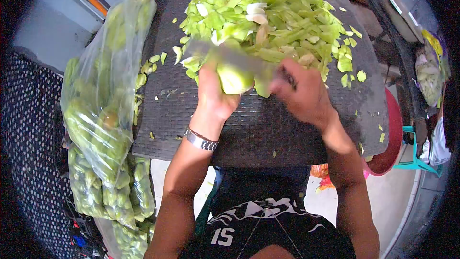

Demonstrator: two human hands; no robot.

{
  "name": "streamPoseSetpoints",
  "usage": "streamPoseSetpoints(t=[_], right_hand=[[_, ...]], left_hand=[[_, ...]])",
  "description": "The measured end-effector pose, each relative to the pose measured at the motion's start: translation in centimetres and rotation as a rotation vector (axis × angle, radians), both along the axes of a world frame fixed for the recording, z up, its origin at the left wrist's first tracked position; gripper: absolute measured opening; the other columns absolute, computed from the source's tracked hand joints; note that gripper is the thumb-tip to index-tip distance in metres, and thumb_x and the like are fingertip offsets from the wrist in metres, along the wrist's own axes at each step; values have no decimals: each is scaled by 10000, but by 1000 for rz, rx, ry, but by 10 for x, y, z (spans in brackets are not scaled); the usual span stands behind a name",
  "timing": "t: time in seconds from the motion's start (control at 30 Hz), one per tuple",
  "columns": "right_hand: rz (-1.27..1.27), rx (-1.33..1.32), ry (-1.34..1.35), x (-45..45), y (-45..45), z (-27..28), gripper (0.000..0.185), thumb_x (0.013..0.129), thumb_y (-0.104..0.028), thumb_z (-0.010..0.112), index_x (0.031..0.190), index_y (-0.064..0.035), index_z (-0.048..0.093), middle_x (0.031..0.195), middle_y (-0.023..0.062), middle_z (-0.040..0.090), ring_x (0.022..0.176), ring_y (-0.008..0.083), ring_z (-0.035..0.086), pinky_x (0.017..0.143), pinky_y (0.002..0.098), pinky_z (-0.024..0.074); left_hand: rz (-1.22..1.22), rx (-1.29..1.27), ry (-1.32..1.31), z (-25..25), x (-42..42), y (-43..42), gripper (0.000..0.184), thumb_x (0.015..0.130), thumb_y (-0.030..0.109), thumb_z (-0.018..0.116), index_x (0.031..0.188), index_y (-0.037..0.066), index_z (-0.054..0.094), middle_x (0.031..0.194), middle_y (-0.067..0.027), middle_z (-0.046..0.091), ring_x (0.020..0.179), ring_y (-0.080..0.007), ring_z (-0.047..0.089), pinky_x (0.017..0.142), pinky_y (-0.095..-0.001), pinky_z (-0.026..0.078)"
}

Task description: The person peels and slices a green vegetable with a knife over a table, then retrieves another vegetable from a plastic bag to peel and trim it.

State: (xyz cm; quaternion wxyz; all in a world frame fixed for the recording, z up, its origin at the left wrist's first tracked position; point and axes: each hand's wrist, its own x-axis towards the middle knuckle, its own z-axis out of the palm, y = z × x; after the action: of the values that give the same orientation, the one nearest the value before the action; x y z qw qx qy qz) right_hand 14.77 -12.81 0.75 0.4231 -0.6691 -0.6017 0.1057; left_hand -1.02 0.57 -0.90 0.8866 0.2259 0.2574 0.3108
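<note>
My left hand (213,93), with a metal watch on its wrist, is wrapped round a pale green vegetable (234,79); its exact kind is unclear. My right hand (304,93) grips a knife (230,58), whose wide blade is smeared by motion and lies across the far side of the vegetable. A cut green piece (262,88) shows just right of the vegetable, near my right fingers. Beyond both hands rises a large heap of green slices (287,24), with a few white bits among them.
The dark woven-pattern table (258,134) carries scattered scraps. Clear plastic bags (103,110) of whole green vegetables stand along its left edge. At the right are a red basin (390,134), a teal stool (416,156) and a shelf with bagged goods (428,74).
</note>
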Motion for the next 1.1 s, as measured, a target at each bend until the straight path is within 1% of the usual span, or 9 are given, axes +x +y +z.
streamPoseSetpoints(t=[0.03, 0.07, 0.17, 0.4, 0.67, 0.77, 0.87, 1.0, 1.1], right_hand=[[-29, 98, -274, -12, -1, 0, 685, 810, -712, 679, 925, -42, 600, 614, 142, 595, 539, 329, 642, 528, 385, 507], [-12, -57, -279, -20, -5, 9, 698, 712, -667, 797, 946, -33, 621, 712, 194, 645, 692, 401, 690, 622, 447, 540], [70, -28, -350, -27, -5, 5, 690, 725, -683, 774, 938, -44, 623, 701, 167, 652, 667, 381, 691, 602, 440, 537], [36, -2, -396, -26, -3, 1, 706, 710, -712, 762, 908, -50, 615, 658, 145, 642, 632, 370, 687, 578, 441, 533], [50, 7, -441, -28, -2, 0, 708, 698, -733, 756, 884, -65, 614, 652, 128, 640, 614, 353, 684, 555, 427, 526], [19, 31, -428, -17, -1, 1, 665, 755, -696, 741, 907, -60, 621, 688, 137, 652, 659, 374, 689, 573, 451, 521], [-217, -141, -371, 11, 4, -2, 570, 881, -612, 675, 901, -44, 623, 716, 155, 648, 686, 374, 673, 608, 448, 506], [-152, -57, 42, 35, 11, -3, 591, 943, -597, 606, 877, -12, 660, 678, 198, 626, 627, 371, 629, 592, 439, 465], [-29, -150, 86, 3, 2, 11, 593, 929, -604, 623, 902, -13, 670, 682, 206, 630, 653, 392, 657, 598, 458, 483]], left_hand=[[44, -19, 14, 0, -1, -1, 405, 1011, 416, 544, 1241, 88, 603, 1103, -98, 693, 960, -257, 687, 828, -437, 561], [-13, -51, -13, 0, -3, 1, 417, 995, 437, 563, 1204, 80, 616, 1061, -107, 700, 928, -253, 695, 829, -418, 567], [-19, 132, 69, 11, -8, -3, 409, 989, 430, 567, 1180, 72, 617, 1010, -120, 704, 877, -260, 703, 807, -407, 577], [-17, 74, -58, 9, -4, -5, 396, 1003, 382, 569, 1208, 51, 644, 1049, -114, 728, 887, -249, 723, 798, -387, 595], [-15, 121, 36, 13, -2, -6, 392, 998, 381, 559, 1193, 44, 608, 1028, -134, 698, 900, -265, 702, 817, -401, 577], [0, 128, 17, 10, -5, -7, 395, 993, 362, 575, 1222, 44, 625, 1069, -127, 712, 926, -264, 707, 828, -409, 580], [-25, 108, 20, 14, -4, -12, 405, 1001, 353, 563, 1258, 46, 619, 1124, -126, 709, 960, -272, 702, 843, -427, 579], [-53, 58, 3, 23, 2, -12, 415, 1026, 387, 517, 1275, 65, 601, 1161, -124, 692, 985, -294, 691, 848, -450, 577], [64, 46, -16, 14, 1, -12, 430, 1022, 413, 524, 1272, 74, 612, 1137, -123, 700, 974, -291, 695, 854, -458, 575]])
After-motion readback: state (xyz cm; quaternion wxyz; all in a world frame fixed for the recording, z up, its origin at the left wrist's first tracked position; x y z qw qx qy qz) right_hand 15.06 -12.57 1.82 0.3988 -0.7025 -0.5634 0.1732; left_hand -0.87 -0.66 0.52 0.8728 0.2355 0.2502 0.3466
